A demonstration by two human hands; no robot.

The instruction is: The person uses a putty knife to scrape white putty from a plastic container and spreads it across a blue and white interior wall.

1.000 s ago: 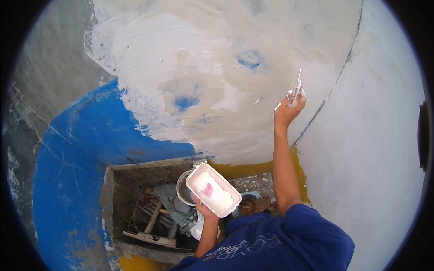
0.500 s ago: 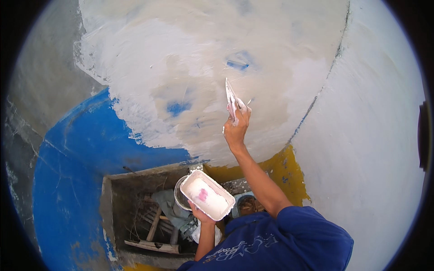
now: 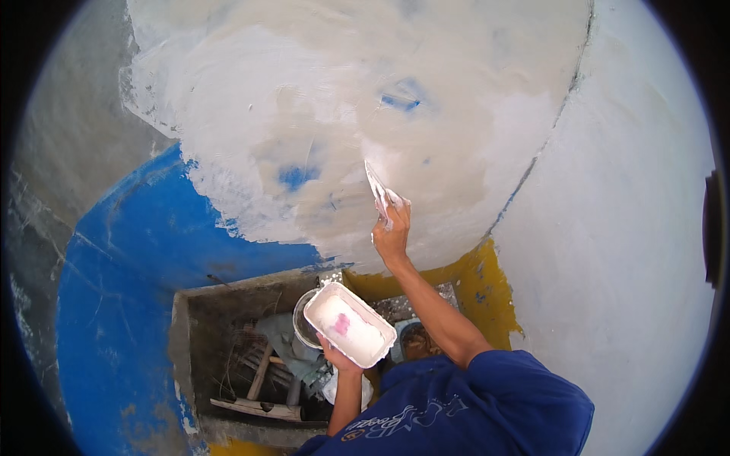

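Note:
My right hand (image 3: 391, 228) grips a putty knife (image 3: 375, 182) smeared with white, its thin blade edge-on against the wall. White paste also coats the fingers. The wall (image 3: 449, 137) before it carries patchy white and beige filler, with blue spots showing through, one of them a blue patch (image 3: 298, 177) left of the blade. Lower down, my left hand (image 3: 338, 357) supports a white rectangular tub (image 3: 312, 310) from beneath. Inside lies white putty (image 3: 361, 340) with a pink blotch. The tub hides most of the left fingers.
Below the wall is a concrete trough (image 3: 181, 327) holding wood pieces (image 3: 258, 410) and a grey-green cloth (image 3: 293, 349). A round bucket (image 3: 303, 323) stands behind the tub. Blue paint (image 3: 152, 235) covers the lower left wall; a pale wall (image 3: 608, 243) rises at right.
My right hand has moved down and slightly left along the wall with the putty knife. A fresh white smear shows above the blade. My left hand and the tub stay nearly still.

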